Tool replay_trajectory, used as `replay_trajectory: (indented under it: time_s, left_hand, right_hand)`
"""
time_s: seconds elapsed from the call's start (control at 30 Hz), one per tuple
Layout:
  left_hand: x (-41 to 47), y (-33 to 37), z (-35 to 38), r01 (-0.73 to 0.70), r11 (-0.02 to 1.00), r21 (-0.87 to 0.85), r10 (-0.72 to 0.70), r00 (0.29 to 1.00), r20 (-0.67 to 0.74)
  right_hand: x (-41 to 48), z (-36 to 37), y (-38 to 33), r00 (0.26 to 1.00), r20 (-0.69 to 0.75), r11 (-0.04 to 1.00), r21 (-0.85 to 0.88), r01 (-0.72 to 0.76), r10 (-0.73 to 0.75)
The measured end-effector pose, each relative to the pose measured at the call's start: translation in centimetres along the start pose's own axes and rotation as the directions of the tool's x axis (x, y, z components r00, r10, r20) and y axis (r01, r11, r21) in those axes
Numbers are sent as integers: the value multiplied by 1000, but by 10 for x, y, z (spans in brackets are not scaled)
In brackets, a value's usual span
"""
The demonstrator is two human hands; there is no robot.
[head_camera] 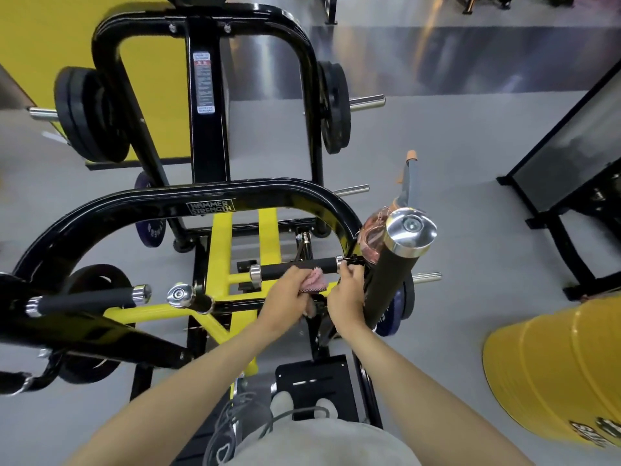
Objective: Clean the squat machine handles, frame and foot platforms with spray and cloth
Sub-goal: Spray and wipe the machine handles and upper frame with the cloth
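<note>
Left hand (289, 294) bunches the pink cloth (316, 281) tight against the black grip handle (295, 266) at frame centre, for rubbing pressure. Right hand (346, 290) curls at the handle's chromed end, likely steadying it, though a firm hold can't be told. Spray bottle (371, 230) waits just right, within reach.

Outer frame (201, 203): gloss black. Inner beams (220, 243), centre: yellow. Handle (295, 265): matt black grip, chrome collars. Cloth (314, 284) on it: pink, with a fine check along its lower edge. Spray bottle (373, 230), 2 o'clock of handle: clear pinkish body, grey trigger, orange tip. Foot platform (316, 381), 6 o'clock: black. Weight plates (87, 116), 10 o'clock: black. Small plate (151, 227): purple, pale lettering. Drum (554, 371), 4 o'clock: yellow, black-and-white lettering. Wall panel (43, 45), 11 o'clock: yellow. Floor (437, 163): grey.
</note>
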State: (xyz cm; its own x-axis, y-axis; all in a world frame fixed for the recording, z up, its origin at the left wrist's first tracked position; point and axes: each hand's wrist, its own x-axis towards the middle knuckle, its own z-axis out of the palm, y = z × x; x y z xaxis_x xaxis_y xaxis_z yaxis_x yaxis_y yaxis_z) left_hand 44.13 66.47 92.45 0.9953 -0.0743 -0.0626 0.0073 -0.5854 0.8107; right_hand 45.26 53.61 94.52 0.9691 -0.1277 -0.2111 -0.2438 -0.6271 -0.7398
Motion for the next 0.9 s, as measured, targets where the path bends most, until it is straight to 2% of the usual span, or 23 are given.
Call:
replay_trajectory:
  time_s: [0.03,0.07,0.1,0.13,0.17,0.23,0.4,0.5,0.6,0.9]
  left_hand:
    - [0,2,11,147,981,-124,-144,989,38]
    - [2,3,22,312,911,-270,-303,950,75]
    - [6,5,31,461,772,-437,-461,880,115]
    - [9,8,37,562,582,-588,-587,791,175]
    - [14,9,42,594,396,-700,-659,715,233]
    - [27,14,48,565,173,-807,-676,664,320]
    - [45,27,56,493,-112,-863,-573,677,462]
    - [45,29,50,484,-168,-859,-574,660,484]
    - [42,31,39,478,-131,-868,-608,653,451]
    - [23,19,14,430,-129,-893,-663,633,400]
  right_hand:
    - [-1,-1,-3,1000,-14,998,59,2,-1]
    - [-1,0,-5,998,-60,994,112,11,-4]
    - [0,0,-6,994,-107,989,150,-3,19]
    - [0,1,-7,991,-129,983,186,-5,29]
    - [1,1,-7,991,-129,978,208,-11,39]
    - [0,-1,-8,994,-102,966,260,-14,42]
    - [2,4,-3,992,-66,942,326,-83,110]
    - [3,7,1,995,-39,962,260,-81,94]
    - [6,9,6,996,-43,974,218,-62,73]
    - [12,17,14,999,4,991,125,-39,39]
